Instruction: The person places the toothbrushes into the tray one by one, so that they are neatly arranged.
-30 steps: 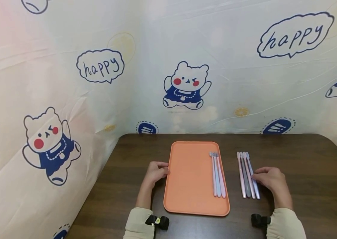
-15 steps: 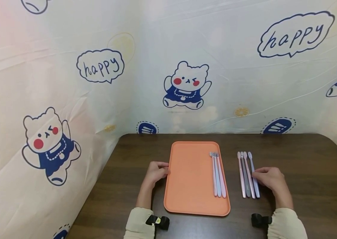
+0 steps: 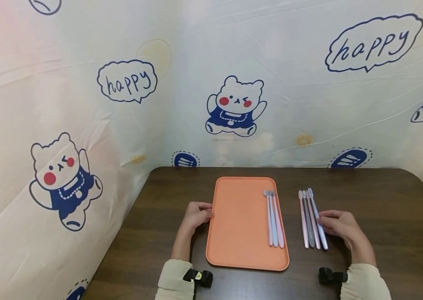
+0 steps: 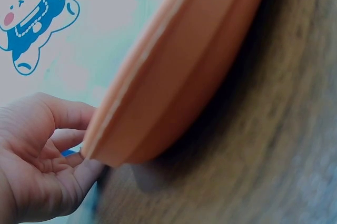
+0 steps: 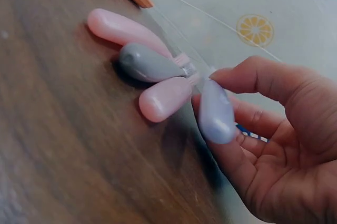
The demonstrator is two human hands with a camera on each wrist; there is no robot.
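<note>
Printed sheeting (image 3: pixel 185 100), brown table (image 3: pixel 395 221), tray rim (image 3: pixel 209 234) in left hand (image 3: pixel 197 215), toothbrush (image 5: pixel 217 114) in right hand (image 3: pixel 340 225).

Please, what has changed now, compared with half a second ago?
The right hand pinches the lavender toothbrush, whose head end swung left, toward the nearest pink toothbrush. The orange tray, its three toothbrushes and the left hand at its rim stayed put.
</note>
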